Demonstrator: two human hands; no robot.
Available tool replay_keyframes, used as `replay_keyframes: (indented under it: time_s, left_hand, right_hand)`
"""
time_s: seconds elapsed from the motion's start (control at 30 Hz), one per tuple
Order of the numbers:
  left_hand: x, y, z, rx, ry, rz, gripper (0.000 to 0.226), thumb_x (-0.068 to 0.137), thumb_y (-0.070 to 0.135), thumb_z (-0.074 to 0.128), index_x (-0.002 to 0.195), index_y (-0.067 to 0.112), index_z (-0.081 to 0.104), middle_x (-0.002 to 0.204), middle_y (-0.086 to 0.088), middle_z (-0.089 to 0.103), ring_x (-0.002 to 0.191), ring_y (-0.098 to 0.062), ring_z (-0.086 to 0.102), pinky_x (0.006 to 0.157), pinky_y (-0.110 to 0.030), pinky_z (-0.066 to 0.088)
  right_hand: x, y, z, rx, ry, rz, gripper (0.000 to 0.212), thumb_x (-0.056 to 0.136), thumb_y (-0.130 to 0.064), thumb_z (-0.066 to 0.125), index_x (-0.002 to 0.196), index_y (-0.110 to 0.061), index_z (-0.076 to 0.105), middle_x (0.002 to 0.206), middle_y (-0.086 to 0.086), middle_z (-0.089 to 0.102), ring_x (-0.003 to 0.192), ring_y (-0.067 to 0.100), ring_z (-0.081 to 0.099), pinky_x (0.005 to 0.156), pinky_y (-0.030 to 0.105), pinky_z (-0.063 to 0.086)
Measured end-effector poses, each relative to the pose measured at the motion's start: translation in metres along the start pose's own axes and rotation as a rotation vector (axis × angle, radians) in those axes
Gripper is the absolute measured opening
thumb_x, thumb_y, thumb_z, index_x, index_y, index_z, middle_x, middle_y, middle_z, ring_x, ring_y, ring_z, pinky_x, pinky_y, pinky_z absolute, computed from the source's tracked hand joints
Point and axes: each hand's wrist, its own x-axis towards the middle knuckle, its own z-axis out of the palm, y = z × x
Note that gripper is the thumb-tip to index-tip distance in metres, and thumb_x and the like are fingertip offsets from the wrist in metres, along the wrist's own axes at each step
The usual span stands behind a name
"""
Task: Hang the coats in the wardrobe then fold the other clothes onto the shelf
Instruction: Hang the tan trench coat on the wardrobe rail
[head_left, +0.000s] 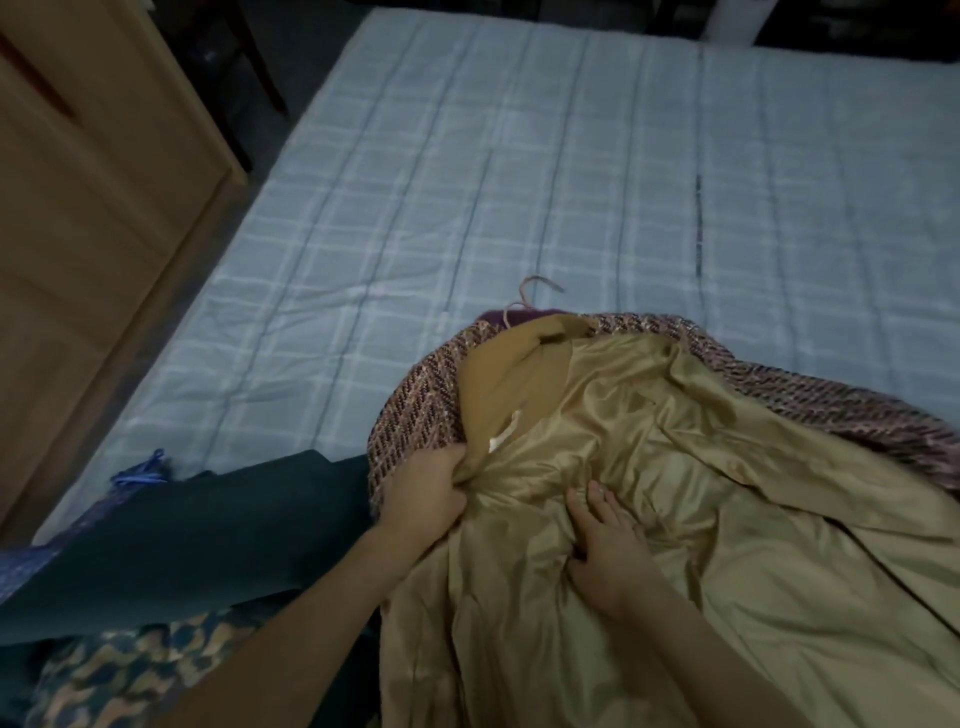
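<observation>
A tan coat (727, 545) lies open on the bed with its shiny gold lining facing up. Under it lies a pink and purple tweed coat (415, 410), whose hanger hook (537, 289) pokes out at the collar end. My left hand (423, 491) grips the tan coat's front edge near the collar, fingers curled round the cloth. Flat on the lining, my right hand (605, 540) presses down with fingers spread. A dark green garment (208, 525) and a blue and tan patterned one (130, 670) lie at the lower left.
The bed (493, 171) has a light blue checked cover and stretches away ahead. A wooden wardrobe (88, 218) stands along the left, with a narrow strip of dark floor between it and the bed. A blue fringed cloth (140, 470) lies at the bed's left edge.
</observation>
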Motion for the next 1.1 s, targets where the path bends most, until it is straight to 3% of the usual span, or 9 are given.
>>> replay_keyframes:
  time_s: [0.1,0.17,0.2,0.33,0.43,0.63,0.73,0.9,1.1]
  left_hand:
    - [-0.029,0.020,-0.019,-0.174,0.173,0.030,0.033,0.075,-0.002,0.048,0.066,0.028,0.060,0.064,0.013,0.060,0.063,-0.004,0.056,0.058,-0.031,0.050]
    - [-0.048,0.042,-0.045,-0.271,0.252,0.070,0.021,0.075,0.010,0.049,0.064,0.025,0.060,0.065,0.011,0.058,0.065,-0.006,0.056,0.058,-0.024,0.044]
    - [-0.056,0.053,-0.058,-0.298,0.284,0.103,0.017,0.073,0.017,0.047,0.062,0.023,0.057,0.065,0.009,0.056,0.065,-0.007,0.054,0.058,-0.022,0.041]
    - [-0.088,0.092,-0.097,-0.320,0.339,0.218,0.017,0.066,0.001,0.046,0.060,0.016,0.051,0.064,0.006,0.049,0.065,-0.009,0.050,0.055,-0.021,0.033]
    - [-0.113,0.124,-0.120,-0.319,0.381,0.286,0.026,0.061,-0.007,0.047,0.057,0.018,0.045,0.062,0.007,0.044,0.062,-0.008,0.047,0.053,-0.018,0.027]
    - [-0.153,0.196,-0.179,-0.393,0.425,0.391,0.025,0.065,-0.005,0.050,0.056,0.018,0.050,0.061,0.004,0.047,0.060,-0.009,0.049,0.054,-0.022,0.031]
    - [-0.173,0.237,-0.217,-0.394,0.425,0.463,0.022,0.067,0.001,0.050,0.056,0.021,0.050,0.060,0.001,0.048,0.060,-0.012,0.051,0.055,-0.025,0.033]
    - [-0.215,0.317,-0.302,-0.338,0.417,0.654,0.020,0.066,0.001,0.048,0.059,0.019,0.053,0.064,0.006,0.054,0.064,-0.003,0.050,0.059,-0.017,0.034]
    - [-0.262,0.394,-0.411,-0.137,0.496,0.822,0.024,0.073,-0.012,0.053,0.063,0.010,0.054,0.070,-0.005,0.053,0.067,-0.008,0.049,0.063,-0.026,0.035]
  right_hand:
    - [-0.017,-0.001,-0.030,0.186,-0.025,-0.048,0.060,0.091,-0.023,0.053,0.148,-0.021,0.034,0.156,0.003,0.029,0.144,0.017,0.025,0.114,0.021,0.017]
    - [-0.036,-0.001,-0.049,0.254,0.123,-0.084,0.042,0.087,-0.024,0.050,0.128,-0.027,0.055,0.129,-0.001,0.060,0.120,0.020,0.055,0.101,0.025,0.040]
    - [-0.045,-0.002,-0.060,0.262,0.247,-0.110,0.037,0.082,-0.024,0.049,0.118,-0.030,0.056,0.117,0.000,0.064,0.110,0.022,0.060,0.094,0.031,0.047]
    - [-0.079,-0.004,-0.118,0.199,0.771,-0.140,0.053,0.073,-0.009,0.067,0.123,-0.009,0.048,0.126,0.013,0.046,0.117,0.030,0.045,0.100,0.040,0.043]
    - [-0.118,-0.014,-0.169,0.109,0.970,-0.173,0.056,0.076,-0.025,0.066,0.124,-0.004,0.046,0.127,0.019,0.046,0.116,0.037,0.046,0.098,0.047,0.043]
    - [-0.228,-0.019,-0.246,0.181,1.416,-0.252,0.049,0.077,-0.023,0.060,0.119,-0.001,0.045,0.121,0.022,0.046,0.113,0.037,0.043,0.101,0.042,0.033]
    - [-0.287,-0.023,-0.284,0.116,1.477,-0.232,0.045,0.081,-0.023,0.054,0.122,-0.007,0.050,0.123,0.015,0.049,0.112,0.032,0.044,0.096,0.047,0.034]
    - [-0.368,-0.023,-0.341,-0.171,1.388,-0.101,0.046,0.085,-0.032,0.037,0.128,-0.026,0.051,0.119,-0.003,0.059,0.111,0.021,0.049,0.096,0.050,0.032]
    - [-0.468,-0.039,-0.420,-0.383,1.497,-0.179,0.025,0.097,-0.035,0.044,0.098,-0.014,0.056,0.089,0.007,0.059,0.083,0.034,0.055,0.063,0.041,0.042]
